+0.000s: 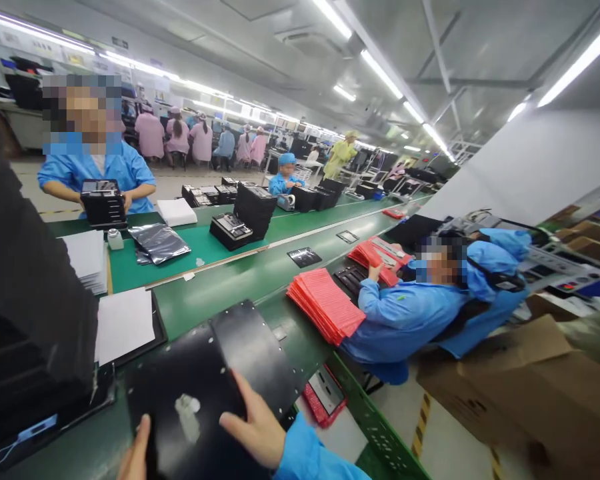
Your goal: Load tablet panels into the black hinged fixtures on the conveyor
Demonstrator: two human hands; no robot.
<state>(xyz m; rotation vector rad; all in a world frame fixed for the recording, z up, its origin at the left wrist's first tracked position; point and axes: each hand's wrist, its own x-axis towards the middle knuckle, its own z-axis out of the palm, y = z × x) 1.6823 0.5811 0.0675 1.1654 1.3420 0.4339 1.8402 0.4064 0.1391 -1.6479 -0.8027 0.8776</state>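
A flat black panel with small silver studs [180,373] lies tilted in front of me at the bottom of the view, with a pale, shiny patch [188,417] on its face. My left hand [136,453] grips its left edge; only the thumb side shows. On the right side, my right hand [255,423] holds it, thumb and forefinger over the top and the other fingers hidden. Another black studded panel [255,343] shows beyond that hand, and I cannot tell if the two are joined. Beside them, white sheets [125,325] lie on a black tray [159,323].
A tall dark stack [30,267] fills the left. Red padded sleeves [325,303] lie in a pile by a co-worker in blue [405,320]. Another person [100,173] across the green bench [205,283] holds black trays. A green crate [380,427] and cardboard box [520,387] stand right.
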